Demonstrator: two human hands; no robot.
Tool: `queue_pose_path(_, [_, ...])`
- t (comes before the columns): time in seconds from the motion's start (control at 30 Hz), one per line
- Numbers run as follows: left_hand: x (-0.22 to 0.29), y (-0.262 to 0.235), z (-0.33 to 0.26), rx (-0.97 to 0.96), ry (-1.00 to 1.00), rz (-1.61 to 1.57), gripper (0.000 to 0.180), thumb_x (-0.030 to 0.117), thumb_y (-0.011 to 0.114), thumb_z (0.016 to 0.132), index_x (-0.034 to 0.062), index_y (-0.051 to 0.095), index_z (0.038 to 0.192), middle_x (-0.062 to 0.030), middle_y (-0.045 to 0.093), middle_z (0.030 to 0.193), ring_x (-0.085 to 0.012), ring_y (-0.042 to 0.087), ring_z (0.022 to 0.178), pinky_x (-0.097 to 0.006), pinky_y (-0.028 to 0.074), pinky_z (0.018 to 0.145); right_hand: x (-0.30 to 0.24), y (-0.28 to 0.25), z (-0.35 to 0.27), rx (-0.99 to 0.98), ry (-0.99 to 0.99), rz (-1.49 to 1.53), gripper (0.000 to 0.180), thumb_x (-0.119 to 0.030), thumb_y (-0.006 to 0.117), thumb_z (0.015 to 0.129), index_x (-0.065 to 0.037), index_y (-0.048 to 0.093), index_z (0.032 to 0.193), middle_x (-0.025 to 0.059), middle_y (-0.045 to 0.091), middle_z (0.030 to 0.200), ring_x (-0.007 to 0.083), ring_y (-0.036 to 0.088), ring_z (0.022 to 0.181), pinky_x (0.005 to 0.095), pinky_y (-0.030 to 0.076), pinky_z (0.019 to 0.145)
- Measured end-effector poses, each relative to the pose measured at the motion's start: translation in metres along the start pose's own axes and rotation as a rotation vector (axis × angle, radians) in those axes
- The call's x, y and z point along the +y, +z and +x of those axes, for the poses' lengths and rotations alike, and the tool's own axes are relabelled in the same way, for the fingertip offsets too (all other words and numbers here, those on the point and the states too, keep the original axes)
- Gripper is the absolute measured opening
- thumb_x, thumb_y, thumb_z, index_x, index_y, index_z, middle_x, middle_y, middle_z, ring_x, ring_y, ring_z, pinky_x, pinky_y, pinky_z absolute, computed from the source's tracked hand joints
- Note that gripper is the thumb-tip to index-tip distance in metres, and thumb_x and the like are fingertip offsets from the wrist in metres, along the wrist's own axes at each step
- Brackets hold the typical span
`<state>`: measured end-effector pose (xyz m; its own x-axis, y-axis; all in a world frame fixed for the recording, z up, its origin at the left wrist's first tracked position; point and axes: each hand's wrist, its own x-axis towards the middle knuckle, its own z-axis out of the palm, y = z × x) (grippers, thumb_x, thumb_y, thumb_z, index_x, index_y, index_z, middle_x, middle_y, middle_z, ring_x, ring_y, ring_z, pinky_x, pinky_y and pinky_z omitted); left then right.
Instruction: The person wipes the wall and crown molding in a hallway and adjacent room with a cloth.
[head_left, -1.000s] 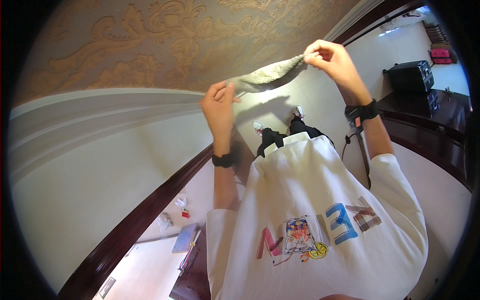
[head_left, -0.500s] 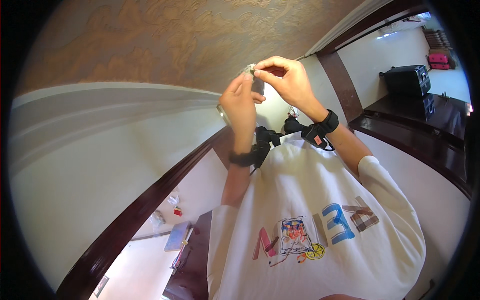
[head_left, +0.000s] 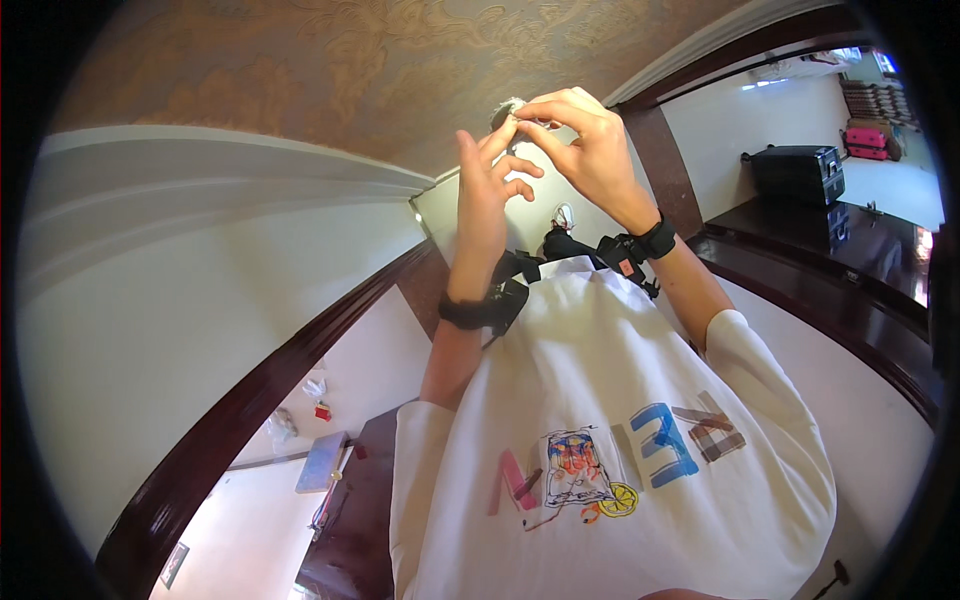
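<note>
My right hand [head_left: 590,150] is raised at the top middle, its thumb and fingers pinched on a small whitish, frayed-looking thing [head_left: 514,104] with a dark part. Much of that thing is hidden behind the fingers, and its kind cannot be made out. My left hand [head_left: 485,185] is held up just to the left, fingers spread and thumb pointing up. Its index fingertip meets the right fingertips beside the thing, while the other fingers hold nothing. Each wrist wears a black strap with a small device, the left strap [head_left: 470,312] and the right strap [head_left: 655,240].
A brown patterned wall [head_left: 330,60] is close beyond my hands, with a pale moulding [head_left: 250,150] at its edge. Dark wooden trim [head_left: 230,430] runs at left. On the right, a black case [head_left: 795,175] stands on a dark glossy surface, with a pink suitcase [head_left: 868,143] farther off.
My left hand's fingers have spread from a closer grip at the thing, and its thumb has come away. Both hands are slightly higher in view. My right hand keeps its pinch.
</note>
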<state>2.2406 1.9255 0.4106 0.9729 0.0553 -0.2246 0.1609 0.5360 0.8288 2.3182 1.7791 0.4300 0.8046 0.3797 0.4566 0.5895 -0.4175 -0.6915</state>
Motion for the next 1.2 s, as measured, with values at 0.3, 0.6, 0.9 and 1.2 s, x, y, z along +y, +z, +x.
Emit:
queue_pose_path(0.3, [-0.001,-0.018,0.005,0.006,0.054,0.366,0.070,0.055,0.028,0.113,-0.0013,0.068,0.127,-0.0115,0.071,0.122,-0.0141,0.066,0.093,-0.028,0.051,0.069,0.011,-0.018,0.004,-0.018,0.101,0.033,0.007,0.000,0.070,0.091,0.000,0.069,0.099,0.0078,0.072,0.093,0.0160,0.069,0.083,0.0286,0.055,0.076])
queue_pose_path(0.6, [-0.029,-0.055,-0.006,0.203,0.266,0.785,0.024,0.010,0.072,0.094,0.0083,0.073,0.118,-0.0090,0.069,0.109,-0.0171,0.068,0.089,-0.029,0.053,0.073,0.002,-0.068,0.005,-0.177,0.219,0.452,0.003,0.003,0.066,0.096,0.002,0.066,0.098,0.0060,0.069,0.099,0.0135,0.067,0.097,0.0281,0.053,0.090])
queue_pose_path(0.9, [-0.039,-0.016,-0.004,-0.023,0.395,0.781,0.026,0.009,0.075,0.093,0.0098,0.076,0.119,-0.0073,0.066,0.115,-0.0208,0.068,0.094,-0.032,0.055,0.077,-0.010,-0.084,0.014,-0.198,0.207,0.433,0.006,0.007,0.063,0.094,0.003,0.066,0.099,0.0081,0.068,0.102,0.0153,0.066,0.100,0.0291,0.053,0.091])
queue_pose_path(1.2, [-0.042,-0.009,0.019,-0.054,0.443,1.038,0.015,0.007,0.073,0.089,0.0053,0.074,0.104,-0.0086,0.066,0.102,-0.0303,0.068,0.086,-0.038,0.055,0.074,-0.008,-0.084,0.015,-0.236,0.211,0.452,0.006,0.006,0.063,0.095,0.003,0.067,0.098,0.0077,0.068,0.101,0.0156,0.066,0.101,0.0293,0.053,0.092])
